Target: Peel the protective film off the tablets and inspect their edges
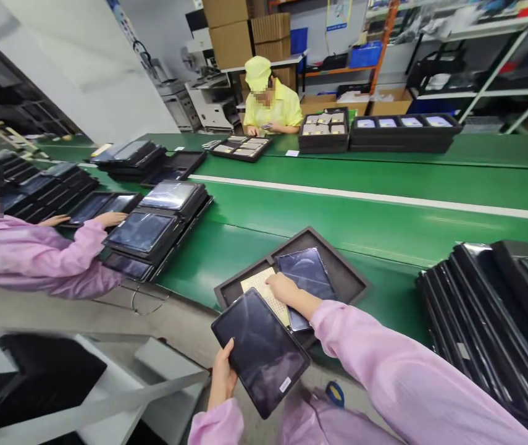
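Observation:
My left hand (pixel 223 375) grips the near-left edge of a dark tablet (pixel 264 352), thumb on its glass. A small white label sits at the tablet's lower right corner. My right hand (pixel 286 290) reaches over a cream sheet (pixel 267 293) printed with rows of small marks. Its fingers are closed at the sheet; whether they pinch anything is hidden. That sheet lies in a black foam tray (pixel 347 278), partly under the held tablet. Beside it in the tray lies a second dark screen (pixel 310 272), partly covered by my right hand and forearm.
A tall stack of black trays (pixel 467 321) leans on the right. Stacked trays with screens (pixel 146 232) stand left, beside a co-worker in a pink sleeve (pixel 55 256). Across the green conveyor (pixel 384 198) a person in yellow (pixel 275 102) works near trays of small parts (pixel 243 148).

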Action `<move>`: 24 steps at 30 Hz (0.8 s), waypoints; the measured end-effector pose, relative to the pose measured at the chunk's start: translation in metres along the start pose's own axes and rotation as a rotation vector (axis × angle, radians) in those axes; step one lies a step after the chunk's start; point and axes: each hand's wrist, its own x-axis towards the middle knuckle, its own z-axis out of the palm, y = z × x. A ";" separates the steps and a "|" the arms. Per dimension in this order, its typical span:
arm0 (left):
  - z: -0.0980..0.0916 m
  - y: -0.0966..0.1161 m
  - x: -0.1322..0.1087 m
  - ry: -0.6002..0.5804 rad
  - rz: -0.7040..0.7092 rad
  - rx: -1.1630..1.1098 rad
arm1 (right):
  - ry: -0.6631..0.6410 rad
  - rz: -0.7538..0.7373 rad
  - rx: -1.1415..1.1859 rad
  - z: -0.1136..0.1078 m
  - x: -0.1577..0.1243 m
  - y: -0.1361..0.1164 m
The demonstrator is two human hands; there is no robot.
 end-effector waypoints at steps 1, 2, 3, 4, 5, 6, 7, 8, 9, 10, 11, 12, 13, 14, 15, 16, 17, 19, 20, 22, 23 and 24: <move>-0.004 -0.001 0.003 -0.009 -0.004 -0.006 | -0.017 -0.009 -0.037 0.004 0.014 -0.004; -0.007 0.000 0.007 -0.018 -0.008 -0.015 | -0.033 -0.011 -0.071 0.008 0.026 -0.007; -0.009 0.000 0.011 -0.029 -0.014 -0.025 | -0.047 -0.007 -0.102 0.010 0.037 -0.010; -0.011 0.000 0.015 -0.039 -0.021 -0.038 | -0.063 0.003 -0.125 0.012 0.048 -0.014; -0.012 0.000 0.018 -0.049 -0.029 -0.053 | -0.079 0.017 -0.139 0.013 0.057 -0.017; -0.013 -0.001 0.020 -0.059 -0.038 -0.068 | -0.093 0.032 -0.142 0.013 0.066 -0.020; -0.013 -0.002 0.022 -0.068 -0.048 -0.083 | -0.103 0.045 -0.134 0.013 0.073 -0.023; -0.012 -0.003 0.022 -0.079 -0.060 -0.096 | -0.102 0.056 -0.113 0.011 0.079 -0.025; -0.011 -0.004 0.022 -0.090 -0.072 -0.107 | -0.087 0.064 -0.081 0.008 0.083 -0.025; -0.009 -0.005 0.022 -0.101 -0.084 -0.117 | -0.054 0.075 -0.038 0.002 0.085 -0.023; -0.007 -0.005 0.022 -0.112 -0.094 -0.124 | 0.001 0.096 0.015 -0.006 0.084 -0.017; -0.005 -0.004 0.021 -0.120 -0.102 -0.128 | 0.077 0.129 0.076 -0.016 0.080 -0.008; -0.002 -0.002 0.021 -0.124 -0.108 -0.130 | 0.167 0.177 0.143 -0.028 0.072 0.005; 0.001 0.001 0.021 -0.123 -0.112 -0.128 | 0.263 0.236 0.214 -0.041 0.060 0.022; 0.004 0.005 0.021 -0.121 -0.114 -0.123 | 0.356 0.303 0.289 -0.053 0.043 0.040; 0.007 0.008 0.022 -0.119 -0.115 -0.115 | 0.431 0.369 0.368 -0.063 0.023 0.060; 0.011 0.012 0.023 -0.118 -0.117 -0.104 | 0.484 0.428 0.450 -0.071 0.001 0.079; 0.019 0.021 0.027 -0.123 -0.119 -0.074 | 0.518 0.520 0.617 -0.076 -0.047 0.108; 0.023 0.025 0.029 -0.126 -0.118 -0.057 | 0.509 0.552 0.697 -0.073 -0.068 0.118; 0.030 0.032 0.033 -0.129 -0.110 -0.021 | 0.449 0.592 0.838 -0.058 -0.098 0.127; 0.032 0.036 0.035 -0.130 -0.105 -0.002 | 0.408 0.603 0.894 -0.049 -0.106 0.128; 0.035 0.039 0.037 -0.133 -0.102 0.018 | 0.363 0.610 0.940 -0.039 -0.109 0.127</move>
